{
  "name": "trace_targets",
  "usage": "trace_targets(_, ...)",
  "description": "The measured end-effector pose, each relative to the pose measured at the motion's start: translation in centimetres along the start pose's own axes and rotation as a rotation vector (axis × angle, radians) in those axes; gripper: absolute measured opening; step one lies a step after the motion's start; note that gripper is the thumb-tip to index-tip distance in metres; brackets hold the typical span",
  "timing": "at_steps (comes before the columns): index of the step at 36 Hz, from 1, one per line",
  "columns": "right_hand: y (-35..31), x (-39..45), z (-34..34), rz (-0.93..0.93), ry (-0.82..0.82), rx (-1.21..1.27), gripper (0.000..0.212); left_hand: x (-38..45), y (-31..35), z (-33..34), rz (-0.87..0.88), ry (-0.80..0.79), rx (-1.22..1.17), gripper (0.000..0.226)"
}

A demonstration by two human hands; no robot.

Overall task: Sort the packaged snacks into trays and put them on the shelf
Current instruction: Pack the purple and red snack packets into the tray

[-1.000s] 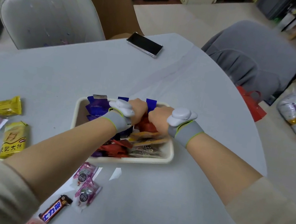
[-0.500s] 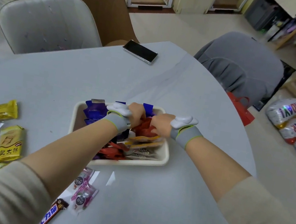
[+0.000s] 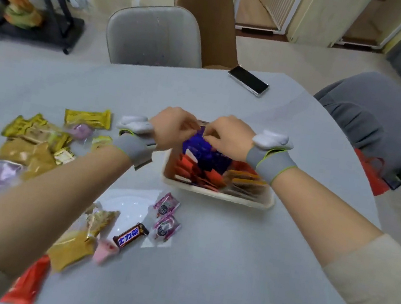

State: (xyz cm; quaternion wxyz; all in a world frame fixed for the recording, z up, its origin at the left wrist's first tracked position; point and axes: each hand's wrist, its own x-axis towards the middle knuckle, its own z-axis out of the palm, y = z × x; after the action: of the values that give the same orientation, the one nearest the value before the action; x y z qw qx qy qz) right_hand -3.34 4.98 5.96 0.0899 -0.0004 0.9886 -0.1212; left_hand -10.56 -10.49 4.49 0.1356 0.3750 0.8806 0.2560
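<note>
Purple snack packets [image 3: 203, 152] sit at the far end of the cream tray [image 3: 216, 193] on my grey worktop [image 3: 231, 248], above red and orange wrappers. My left hand [image 3: 171, 127] and right hand [image 3: 228, 136] meet over them, fingers curled, both seeming to pinch the purple packet's top edge, though blur leaves the grip unsure. Left of the tray lies a heap of yellow packets [image 3: 39, 136]. Nearer me lie two pink sweets [image 3: 167, 215] and a chocolate bar [image 3: 131, 235]. At the far edge rests a phone [image 3: 248, 80].
</note>
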Motion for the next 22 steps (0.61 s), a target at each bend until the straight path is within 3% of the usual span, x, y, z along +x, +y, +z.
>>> trace_targets(5, -6.3, -0.3, 3.4, -0.143, -0.003, 0.054, 0.024, -7.7, -5.3, -0.6, -0.235, 0.119, -0.047, 0.017)
trace_targets(12, -10.0, -1.9, 11.4, -0.253, -0.401, -0.103, 0.036, -14.7, -8.2, 3.8, -0.416, -0.244, 0.068, 0.029)
trace_targets(17, -9.9, -3.0, 16.2, -0.309, -0.581, -0.234, 0.036, -17.5, -8.7, 7.5, -0.453, -0.311, 0.09, 0.035)
trace_targets(22, -9.4, -3.9, 18.9, -0.389, -0.552, -0.295, 0.035, -18.9, -8.5, 9.8, -0.45, -0.281, 0.11, 0.041)
